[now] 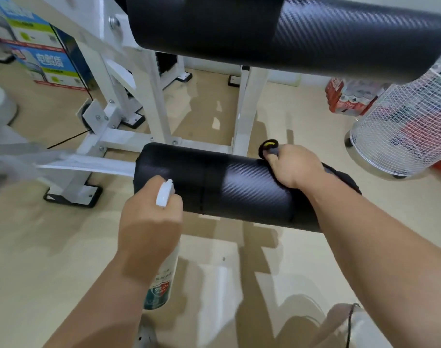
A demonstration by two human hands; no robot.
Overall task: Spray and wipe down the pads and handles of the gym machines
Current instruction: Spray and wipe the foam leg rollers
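A black, carbon-textured roller pad [239, 187] lies across the middle of the view on a white machine frame [159, 96]. My left hand [149, 222] grips a white spray bottle [161, 285] with a teal label. Its nozzle points at the pad's left end from close by. My right hand [294, 167] presses a dark cloth [345, 179] onto the pad's right end. The fingertips are next to a black and yellow end cap [268, 145]. A larger black pad [289, 33] spans the top of the view.
A white wire basket [402, 126] stands on the floor at the right, with a red shrink-wrapped pack [350, 99] behind it. Stacked cardboard boxes [46, 59] sit at the back left. The machine's white legs and black feet spread over the beige floor on the left.
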